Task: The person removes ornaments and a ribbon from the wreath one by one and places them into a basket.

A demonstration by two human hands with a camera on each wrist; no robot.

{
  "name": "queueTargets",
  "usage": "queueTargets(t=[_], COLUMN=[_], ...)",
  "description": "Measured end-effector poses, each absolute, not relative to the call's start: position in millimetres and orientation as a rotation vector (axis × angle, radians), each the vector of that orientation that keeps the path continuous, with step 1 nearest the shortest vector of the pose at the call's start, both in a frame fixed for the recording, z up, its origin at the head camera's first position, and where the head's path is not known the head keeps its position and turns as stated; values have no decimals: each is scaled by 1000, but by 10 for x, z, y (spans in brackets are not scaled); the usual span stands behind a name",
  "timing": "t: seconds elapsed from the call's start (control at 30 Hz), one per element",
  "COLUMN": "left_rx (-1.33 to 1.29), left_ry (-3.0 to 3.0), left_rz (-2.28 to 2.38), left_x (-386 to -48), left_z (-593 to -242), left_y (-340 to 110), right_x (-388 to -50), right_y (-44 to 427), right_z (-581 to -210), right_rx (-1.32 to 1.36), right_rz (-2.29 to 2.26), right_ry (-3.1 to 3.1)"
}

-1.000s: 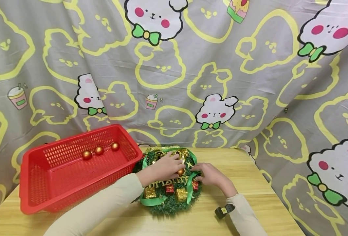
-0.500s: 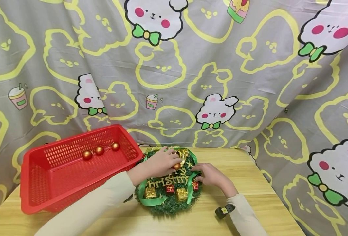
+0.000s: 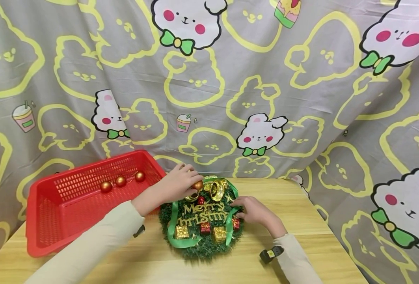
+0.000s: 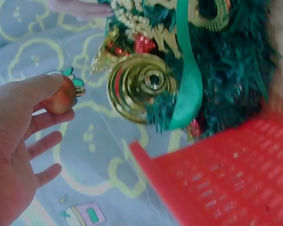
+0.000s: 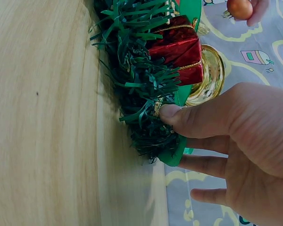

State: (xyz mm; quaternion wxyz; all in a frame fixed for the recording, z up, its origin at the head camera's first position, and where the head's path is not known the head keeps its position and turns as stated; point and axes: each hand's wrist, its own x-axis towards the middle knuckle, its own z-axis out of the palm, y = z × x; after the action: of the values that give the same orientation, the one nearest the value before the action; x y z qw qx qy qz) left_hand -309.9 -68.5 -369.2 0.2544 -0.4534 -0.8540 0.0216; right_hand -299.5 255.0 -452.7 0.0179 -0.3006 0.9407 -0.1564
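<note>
A copper-orange Christmas ball [image 3: 197, 185] is pinched between the thumb and fingertips of my left hand [image 3: 175, 184], above the upper left of the wreath. In the left wrist view its gold cap [image 4: 80, 91] faces the wreath, and the other fingers spread apart. The green tinsel wreath [image 3: 203, 251] lies on the table, with gold bells [image 3: 217, 191], "Merry Christmas" lettering [image 3: 202, 215], small gift boxes [image 3: 219, 234] and green ribbon [image 3: 175, 221]. My right hand [image 3: 254, 212] holds the wreath's right edge, its thumb on the tinsel [image 5: 153, 127] beside the ribbon.
A red perforated basket [image 3: 78, 211] stands left of the wreath, with three copper-orange balls [image 3: 120, 181] inside near its back wall. Behind the wooden table [image 3: 287, 252] hangs a grey patterned curtain [image 3: 202, 118].
My left hand has lifted the Christmas ball off the middle of the wreath and carried it up and left, uncovering the lettering. My right hand stays at the wreath's edge.
</note>
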Motion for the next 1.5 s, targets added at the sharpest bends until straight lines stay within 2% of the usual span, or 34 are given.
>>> queueTargets(t=[1.5], left_rx=[-890], left_ry=[-2468], left_rz=[-70], left_x=[-3298], left_z=[-3363], left_y=[-2057], right_x=[-2971], right_y=[2546], right_z=[-4495], right_rx=[-924], right_rz=[-489], right_ry=[2907])
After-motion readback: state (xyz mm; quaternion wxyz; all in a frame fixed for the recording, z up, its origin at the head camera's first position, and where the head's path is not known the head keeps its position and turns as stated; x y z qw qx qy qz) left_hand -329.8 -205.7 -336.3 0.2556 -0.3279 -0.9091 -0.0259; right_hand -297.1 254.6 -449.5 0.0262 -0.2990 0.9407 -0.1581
